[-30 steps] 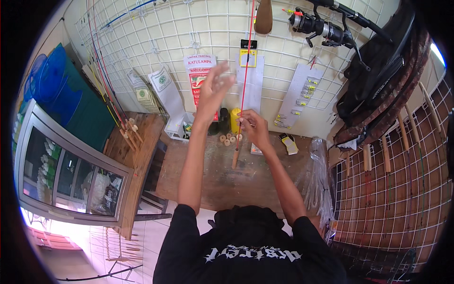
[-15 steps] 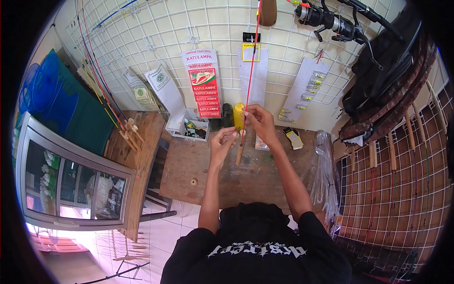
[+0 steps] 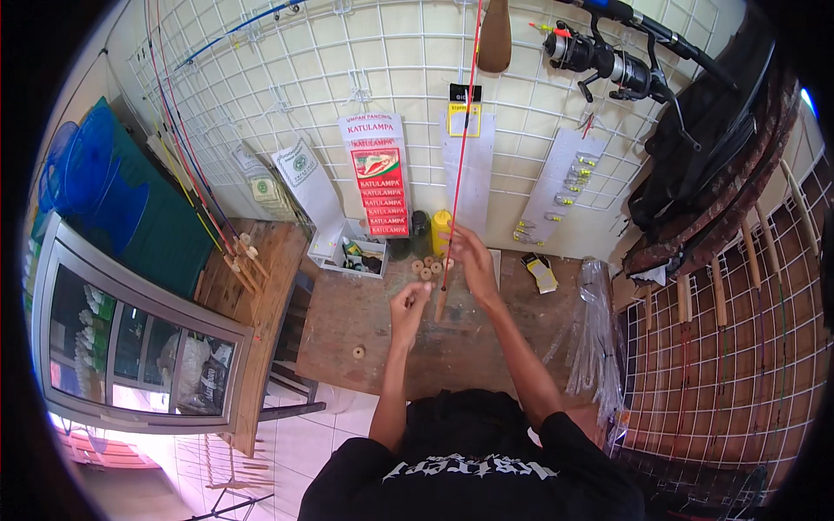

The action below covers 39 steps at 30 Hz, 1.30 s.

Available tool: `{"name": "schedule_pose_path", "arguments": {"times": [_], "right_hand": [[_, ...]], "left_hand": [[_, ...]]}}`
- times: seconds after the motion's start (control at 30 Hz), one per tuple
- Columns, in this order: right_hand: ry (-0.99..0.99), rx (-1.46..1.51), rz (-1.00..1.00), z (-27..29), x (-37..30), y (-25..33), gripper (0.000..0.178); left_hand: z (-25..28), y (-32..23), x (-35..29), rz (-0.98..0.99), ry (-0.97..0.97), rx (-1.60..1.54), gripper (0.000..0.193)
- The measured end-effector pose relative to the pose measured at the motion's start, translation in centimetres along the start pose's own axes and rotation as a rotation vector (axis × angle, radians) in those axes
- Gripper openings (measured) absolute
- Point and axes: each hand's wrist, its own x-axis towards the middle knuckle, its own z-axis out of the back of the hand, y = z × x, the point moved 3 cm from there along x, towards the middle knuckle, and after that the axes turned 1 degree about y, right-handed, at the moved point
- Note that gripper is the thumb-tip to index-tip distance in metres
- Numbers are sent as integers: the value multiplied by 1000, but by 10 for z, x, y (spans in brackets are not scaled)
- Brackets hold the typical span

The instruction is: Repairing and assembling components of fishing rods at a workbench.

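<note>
Red fishing rod (image 3: 460,174), thin, one: runs from the top edge, in front of the white wire grid (image 3: 512,61), down to its wooden handle (image 3: 440,306) over the table (image 3: 330,321); whether the handle rests there cannot be told. Right hand (image 3: 473,265): beside the rod above the handle, fingers part-curled, tips at the shaft; firmness of grip not shown. Left hand (image 3: 408,308): just left of the handle, thumb and fingertips drawn narrow; whether anything small sits between them cannot be told. Handling advice, as judged: light fingertip support at the shaft, rod held straight, left fingertips near the handle for fine work, wrists loose so that the thin shaft does not bend. Nearby stock: round cork rings (image 3: 426,269), grouped behind the left hand; single ring (image 3: 359,352), apart on the left; yellow bottle (image 3: 441,233), behind the rings; black-and-yellow packet (image 3: 540,273), on the right.
</note>
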Motion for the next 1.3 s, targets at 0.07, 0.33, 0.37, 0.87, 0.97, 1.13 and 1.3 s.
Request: {"name": "schedule_pose_path", "arguments": {"times": [0.07,0.33,0.37,0.87,0.97,1.13,1.3], "right_hand": [[-11,-99,104,-2,-9,-5,37],[64,-136,-44,-12,-18,-28,33],[79,-125,-21,-13,-18,-32,31],[107,-443,146,-27,-46,-4,22],[83,-473,154,-21,-49,-2,17],[109,-380,26,-15,-50,-8,19],[193,-314,-37,-8,-49,-24,20]], "left_hand": [[-1,4,-8,51,11,3,19],[-4,16,-15,59,-8,-25,18],[-5,18,-14,54,-11,-27,18],[-16,26,-7,-143,-78,56,8],[-18,29,-10,-108,-65,85,7],[-21,36,-22,-73,-51,80,9],[-19,47,-35,-91,-146,152,12]]}}
